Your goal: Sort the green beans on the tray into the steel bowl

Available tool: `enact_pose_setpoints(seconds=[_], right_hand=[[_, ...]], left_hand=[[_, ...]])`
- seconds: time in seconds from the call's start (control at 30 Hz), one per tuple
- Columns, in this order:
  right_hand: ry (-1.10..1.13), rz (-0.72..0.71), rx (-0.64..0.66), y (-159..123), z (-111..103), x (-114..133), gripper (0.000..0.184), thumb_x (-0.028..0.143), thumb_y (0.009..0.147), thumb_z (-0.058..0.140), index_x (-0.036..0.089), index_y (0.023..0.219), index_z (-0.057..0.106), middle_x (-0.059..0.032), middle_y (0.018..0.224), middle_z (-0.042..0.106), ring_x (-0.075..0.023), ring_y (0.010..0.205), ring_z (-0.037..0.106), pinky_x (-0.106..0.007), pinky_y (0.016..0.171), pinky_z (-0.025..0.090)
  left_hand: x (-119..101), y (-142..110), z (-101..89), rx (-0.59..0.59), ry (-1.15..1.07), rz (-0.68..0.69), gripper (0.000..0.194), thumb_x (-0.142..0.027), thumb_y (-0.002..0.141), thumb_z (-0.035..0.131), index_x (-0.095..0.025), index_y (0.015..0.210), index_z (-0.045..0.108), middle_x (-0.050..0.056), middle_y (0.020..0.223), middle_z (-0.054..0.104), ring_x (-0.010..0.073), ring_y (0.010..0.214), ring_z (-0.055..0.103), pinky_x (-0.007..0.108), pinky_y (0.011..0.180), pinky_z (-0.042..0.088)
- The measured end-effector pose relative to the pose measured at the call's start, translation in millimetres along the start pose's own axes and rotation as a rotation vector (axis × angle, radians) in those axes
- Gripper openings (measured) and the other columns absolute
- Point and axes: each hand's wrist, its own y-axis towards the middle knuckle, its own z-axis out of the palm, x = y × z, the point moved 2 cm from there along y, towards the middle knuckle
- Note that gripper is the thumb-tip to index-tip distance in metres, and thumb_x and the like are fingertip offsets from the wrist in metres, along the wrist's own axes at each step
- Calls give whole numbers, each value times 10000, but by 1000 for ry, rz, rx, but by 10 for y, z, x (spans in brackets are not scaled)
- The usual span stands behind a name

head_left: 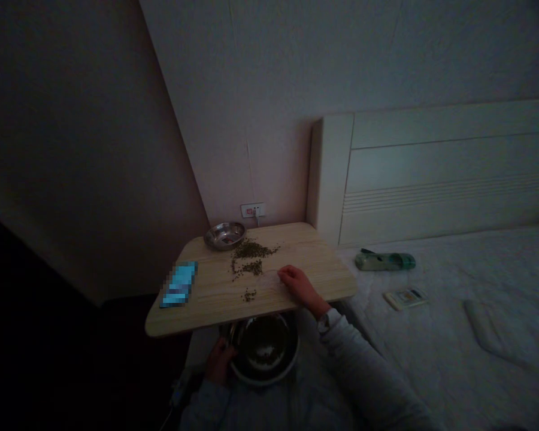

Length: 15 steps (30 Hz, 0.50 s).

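Observation:
My left hand (220, 360) grips the rim of a round metal bowl (276, 378) below the table's front edge. Some small dark bits lie inside that bowl. Over the tabletop, my right hand (296, 284) is closed in a pinch on a thin see-through piece (269, 277), whose exact kind is too faint to tell. Left of these fingers, small greenish-brown grains (252, 267) lie scattered in patches on the wood. A smaller cluster of grains (248, 295) sits nearer the front edge.
A shallow steel bowl (225, 237) stands at the back left of the wooden table (215, 305). A lit phone (178, 285) lies at the left. Behind is a wall socket (253, 210) with a plug. On the bed (435, 335) rest a green case (385, 261) and a pale flat packet (405, 298).

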Motion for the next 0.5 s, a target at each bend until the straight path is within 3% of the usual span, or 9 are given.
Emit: enact_pose_setpoints(seconds=[0.13, 0.23, 0.5], right_hand=[[59, -74, 56, 129, 277, 79, 116, 283, 730, 526, 173, 695, 535, 16, 645, 542, -122, 661, 490, -242, 670, 405], [95, -54, 15, 158, 419, 62, 123, 286, 731, 521, 168, 709, 547, 13, 654, 544, -124, 662, 493, -247, 673, 401], [106, 24, -61, 92, 342, 13, 113, 270, 712, 532, 163, 717, 569, 12, 647, 563, -127, 672, 514, -243, 673, 408]], left_hand=[[-69, -55, 16, 15, 0, 35, 132, -218, 438, 619, -186, 566, 620, -5, 556, 601, 176, 594, 548, 297, 593, 417], [-116, -92, 28, 27, 5, 18, 113, -207, 440, 626, -192, 550, 602, -22, 521, 578, 162, 558, 530, 292, 582, 414], [-154, -141, 61, 8, 5, -41, 150, -209, 438, 619, -187, 587, 609, -22, 536, 597, 160, 568, 536, 280, 577, 402]])
